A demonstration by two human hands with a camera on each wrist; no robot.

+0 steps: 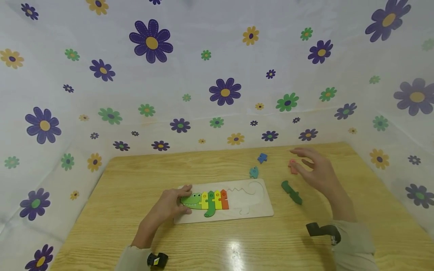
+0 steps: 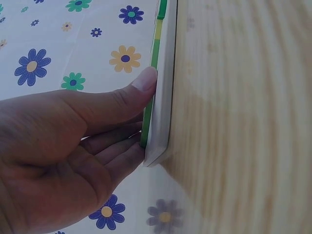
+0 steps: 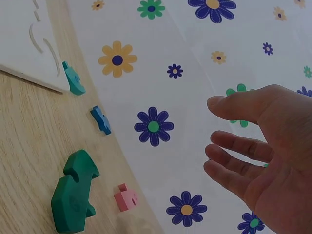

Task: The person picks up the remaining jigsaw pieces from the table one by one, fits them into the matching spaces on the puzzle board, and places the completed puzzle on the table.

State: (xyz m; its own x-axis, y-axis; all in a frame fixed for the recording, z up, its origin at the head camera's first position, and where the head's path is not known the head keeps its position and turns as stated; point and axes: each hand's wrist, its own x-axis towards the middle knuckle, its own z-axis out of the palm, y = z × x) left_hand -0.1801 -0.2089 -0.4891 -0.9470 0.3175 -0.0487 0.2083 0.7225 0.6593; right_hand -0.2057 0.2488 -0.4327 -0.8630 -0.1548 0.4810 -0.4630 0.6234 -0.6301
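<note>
On the wooden puzzle board point(image 1: 200, 218) lies a crocodile's green head piece point(image 1: 193, 202), followed by yellow, green, yellow and orange-red pieces. My left hand point(image 1: 171, 203) rests at the board's left end, thumb and fingers spread around the head, as the left wrist view also shows. My right hand point(image 1: 318, 171) is raised with nothing in it, thumb apart from its loosely bent fingers, and in the head view it overlaps a pink puzzle piece point(image 3: 127, 198). Nearest to it otherwise is a dark green piece point(image 1: 291, 192), lying right of the board.
A teal piece point(image 1: 254, 172) lies by the board's far right edge, with a blue piece point(image 1: 262, 157) beyond it. The board's right part shows a bare carved outline point(image 1: 249, 197). Flower-printed cloth point(image 1: 190, 79) hangs behind and beside the wooden table point(image 1: 203, 248).
</note>
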